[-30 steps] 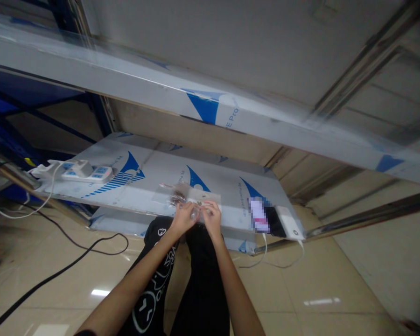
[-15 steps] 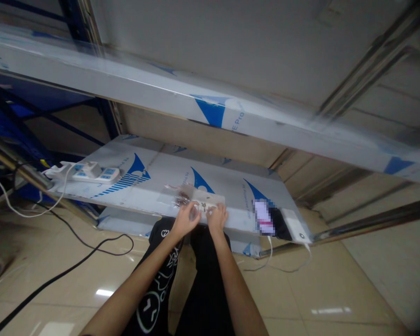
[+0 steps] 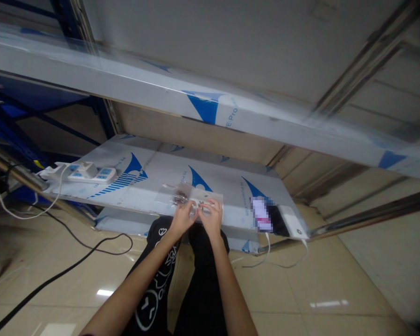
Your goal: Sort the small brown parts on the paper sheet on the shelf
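Note:
Over the front edge of the lower shelf, my left hand (image 3: pixel 182 218) is closed with a small clear, shiny thing (image 3: pixel 192 212) at its fingers; it looks like plastic, but its kind is unclear. My right hand (image 3: pixel 213 217) is bent in a pinch right beside the left fingertips. Whatever lies between its fingers is too small to make out. Behind both hands rests a flat white sheet or tray (image 3: pixel 217 198) with small dark bits on it. Left of that, a clear plastic bag (image 3: pixel 179 194) with dark brown contents lies on the shelf.
The film-covered lower shelf (image 3: pixel 154 163) carries a white power strip (image 3: pixel 107 174) at left. At right lie a blurred-out phone (image 3: pixel 261 215) and a white device (image 3: pixel 292 223) with cables hanging down. An upper shelf (image 3: pixel 143 88) crosses above. A black cable (image 3: pixel 73 259) runs over the floor.
My right hand has moved left from the white sheet, and its fingers now meet the left fingertips. The left hand stays nearly in place. The view has shifted slightly.

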`<action>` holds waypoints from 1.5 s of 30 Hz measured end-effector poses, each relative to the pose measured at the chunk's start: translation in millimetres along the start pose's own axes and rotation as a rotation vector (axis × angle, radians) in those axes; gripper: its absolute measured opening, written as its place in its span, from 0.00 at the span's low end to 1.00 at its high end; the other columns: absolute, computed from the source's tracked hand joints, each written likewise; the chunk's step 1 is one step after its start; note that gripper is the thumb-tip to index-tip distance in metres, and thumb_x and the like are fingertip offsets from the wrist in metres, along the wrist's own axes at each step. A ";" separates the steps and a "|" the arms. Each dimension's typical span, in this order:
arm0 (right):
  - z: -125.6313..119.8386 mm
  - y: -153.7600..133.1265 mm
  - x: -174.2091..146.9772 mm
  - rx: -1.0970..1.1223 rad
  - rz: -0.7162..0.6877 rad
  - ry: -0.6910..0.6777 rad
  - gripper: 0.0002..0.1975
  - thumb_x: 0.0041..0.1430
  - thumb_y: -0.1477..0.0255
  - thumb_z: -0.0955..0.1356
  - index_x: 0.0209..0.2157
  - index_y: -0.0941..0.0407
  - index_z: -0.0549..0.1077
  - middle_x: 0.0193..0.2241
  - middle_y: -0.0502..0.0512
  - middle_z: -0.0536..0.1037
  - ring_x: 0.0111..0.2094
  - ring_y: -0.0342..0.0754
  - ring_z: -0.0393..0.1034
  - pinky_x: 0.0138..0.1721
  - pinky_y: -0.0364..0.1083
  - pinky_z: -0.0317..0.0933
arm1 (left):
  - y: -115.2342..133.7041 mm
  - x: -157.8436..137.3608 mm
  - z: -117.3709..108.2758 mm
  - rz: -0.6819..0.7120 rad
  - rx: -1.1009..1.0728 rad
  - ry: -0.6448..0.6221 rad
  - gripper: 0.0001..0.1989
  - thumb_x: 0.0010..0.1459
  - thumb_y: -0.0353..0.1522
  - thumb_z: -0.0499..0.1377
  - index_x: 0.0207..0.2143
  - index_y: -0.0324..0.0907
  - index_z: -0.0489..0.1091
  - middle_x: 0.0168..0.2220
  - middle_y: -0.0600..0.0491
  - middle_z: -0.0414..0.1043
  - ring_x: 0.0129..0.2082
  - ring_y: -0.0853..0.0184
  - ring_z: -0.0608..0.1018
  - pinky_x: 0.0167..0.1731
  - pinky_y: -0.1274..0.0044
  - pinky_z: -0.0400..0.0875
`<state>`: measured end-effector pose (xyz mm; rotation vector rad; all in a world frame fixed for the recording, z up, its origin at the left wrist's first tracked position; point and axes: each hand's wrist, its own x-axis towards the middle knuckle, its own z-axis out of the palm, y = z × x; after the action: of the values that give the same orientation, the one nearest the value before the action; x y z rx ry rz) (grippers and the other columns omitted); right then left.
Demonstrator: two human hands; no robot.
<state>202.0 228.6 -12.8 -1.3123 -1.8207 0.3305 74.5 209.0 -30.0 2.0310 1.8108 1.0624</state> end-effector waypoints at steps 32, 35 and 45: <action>34.4 52.0 3.1 -0.250 0.365 0.090 0.04 0.42 0.71 0.69 0.22 0.55 0.76 0.37 0.63 0.72 0.41 0.59 0.60 0.41 0.56 0.49 | 5.3 6.1 -6.3 -0.052 -0.421 0.026 0.09 0.54 0.34 0.51 0.26 0.40 0.67 0.24 0.54 0.69 0.27 0.70 0.71 0.31 0.78 0.65; 35.2 53.2 4.8 -0.239 0.354 0.069 0.07 0.45 0.68 0.67 0.21 0.56 0.75 0.36 0.64 0.72 0.41 0.59 0.60 0.41 0.56 0.49 | 3.1 6.3 -6.1 -0.111 -0.479 0.023 0.11 0.54 0.35 0.50 0.26 0.39 0.67 0.24 0.54 0.70 0.26 0.70 0.71 0.30 0.78 0.65; 26.4 41.4 11.7 -0.184 0.415 0.079 0.06 0.38 0.67 0.71 0.19 0.55 0.76 0.37 0.62 0.73 0.41 0.59 0.61 0.43 0.56 0.50 | 5.0 3.7 -8.9 -0.104 -0.385 0.079 0.07 0.52 0.35 0.52 0.29 0.41 0.63 0.22 0.57 0.66 0.24 0.71 0.70 0.30 0.79 0.65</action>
<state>208.0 262.6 -49.6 -1.8099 -1.5318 0.3311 72.7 208.8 -19.3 1.6737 1.5759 1.3538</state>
